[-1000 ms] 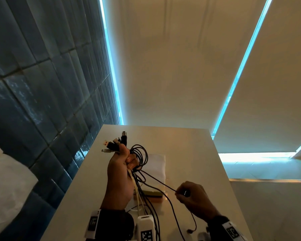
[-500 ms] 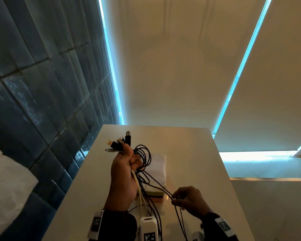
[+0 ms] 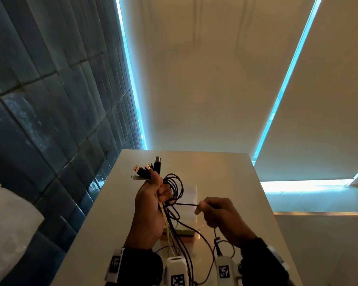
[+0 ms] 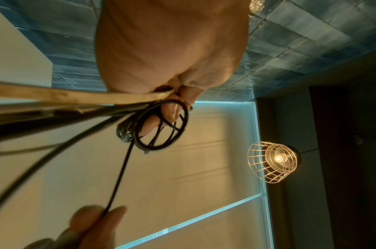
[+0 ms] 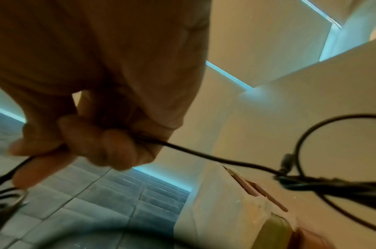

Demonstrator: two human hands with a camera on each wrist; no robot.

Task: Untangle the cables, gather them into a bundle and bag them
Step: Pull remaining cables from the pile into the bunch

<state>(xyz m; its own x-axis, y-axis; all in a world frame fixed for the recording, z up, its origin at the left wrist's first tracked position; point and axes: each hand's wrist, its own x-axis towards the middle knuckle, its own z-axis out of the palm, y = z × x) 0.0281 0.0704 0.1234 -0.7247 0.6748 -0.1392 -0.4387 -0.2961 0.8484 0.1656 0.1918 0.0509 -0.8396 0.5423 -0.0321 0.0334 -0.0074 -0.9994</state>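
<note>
My left hand (image 3: 153,195) is raised above the white table (image 3: 225,182) and grips a bunch of cables (image 3: 175,188), black ones and a cream one. Their plugs (image 3: 146,169) stick up past my thumb, and black loops (image 4: 161,126) hang beside my fingers. My right hand (image 3: 207,209) pinches one thin black cable (image 3: 184,204) that runs taut from the bunch. In the right wrist view my fingers (image 5: 93,144) curl round this cable (image 5: 204,155). The loose ends trail down toward my wrists. A clear bag (image 3: 189,195) lies flat on the table behind the bunch.
A dark blue tiled wall (image 3: 50,120) runs along the table's left edge. A small olive and tan block (image 3: 184,233) lies on the table under the cables. A caged lamp (image 4: 272,160) hangs overhead. Pale blinds (image 3: 194,79) stand behind the table.
My right hand has risen and come closer to the bunch, drawing the thin black cable up until it runs level. My left hand has kept its grip with little motion.
</note>
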